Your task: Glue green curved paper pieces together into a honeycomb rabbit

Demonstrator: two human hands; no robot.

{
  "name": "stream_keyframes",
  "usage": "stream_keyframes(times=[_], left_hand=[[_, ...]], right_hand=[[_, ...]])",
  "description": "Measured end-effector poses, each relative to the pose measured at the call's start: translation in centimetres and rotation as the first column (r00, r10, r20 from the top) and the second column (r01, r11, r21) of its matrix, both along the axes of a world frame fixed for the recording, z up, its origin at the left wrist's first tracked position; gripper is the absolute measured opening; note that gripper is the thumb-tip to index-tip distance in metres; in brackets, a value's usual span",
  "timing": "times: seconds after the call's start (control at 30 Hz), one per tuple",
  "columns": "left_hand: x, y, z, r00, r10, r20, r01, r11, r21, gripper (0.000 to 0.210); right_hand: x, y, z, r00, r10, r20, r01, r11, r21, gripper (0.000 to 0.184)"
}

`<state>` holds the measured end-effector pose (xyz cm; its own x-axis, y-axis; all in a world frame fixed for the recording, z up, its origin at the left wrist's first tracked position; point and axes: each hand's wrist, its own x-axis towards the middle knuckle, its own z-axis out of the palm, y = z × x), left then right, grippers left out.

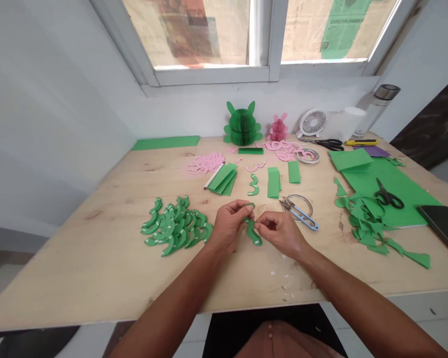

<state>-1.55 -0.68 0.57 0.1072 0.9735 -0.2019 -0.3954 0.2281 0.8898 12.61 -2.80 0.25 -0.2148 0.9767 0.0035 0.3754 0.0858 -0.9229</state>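
A pale wooden tabletop (108,258) stands below a window (275,42), against a white wall. Over its middle, the left hand (229,221) pinches the far part of a green wavy strip (254,236) between thumb and fingers. The strip's long axis runs from far to near, its near end slanting right and hanging free of both hands. The right hand (278,231) comes in from the right, thumb and forefinger pressed together at the strip's right edge, about midway along it. So the left hand has the far end, while the right is nearer the middle.

Whether the right fingertips grip the paper or something thin on it, I cannot tell. The left fingers cover part of the far end, so its full outline is hidden. The white flecks (272,273) nearby are too small to identify; a black phone (442,226) is cut off at the right.
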Motion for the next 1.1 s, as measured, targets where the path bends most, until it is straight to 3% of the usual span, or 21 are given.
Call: stream_keyframes(times=[0.33, 0.53, 0.77, 0.87, 1.1], left_hand=[[0.2, 0.0, 0.1, 0.997, 0.036, -0.068, -0.036, 0.999, -0.007, 0.018], [0.2, 0.1, 0.0, 0.999, 0.03, -0.014, -0.031, 0.999, -0.027, 0.018], [-0.1, 0.0, 0.4, 0.989, -0.085, 0.123, 0.089, 0.996, -0.029, 0.035], [0.1, -0.1, 0.3, 0.992, -0.105, 0.071, 0.107, 0.994, -0.032, 0.025], [0.2, 0.1, -0.4, 0.994, -0.087, -0.068, 0.089, 0.996, 0.028, 0.023]], right_hand=[[0.0, 0.0, 0.2, 1.0, 0.01, 0.01, -0.01, 1.0, 0.013, 0.012], [0.0, 0.1, -0.2, 1.0, 0.008, -0.015, -0.008, 1.0, 0.012, 0.013], [0.4, 0.9, -0.4, 0.958, -0.165, -0.234, 0.158, 0.986, -0.047, 0.019], [0.5, 1.1, -0.3, 0.929, -0.231, -0.288, 0.223, 0.973, -0.062, 0.02], [0.4, 1.1, -0.4, 0.95, -0.189, -0.251, 0.187, 0.982, -0.03, 0.021]])
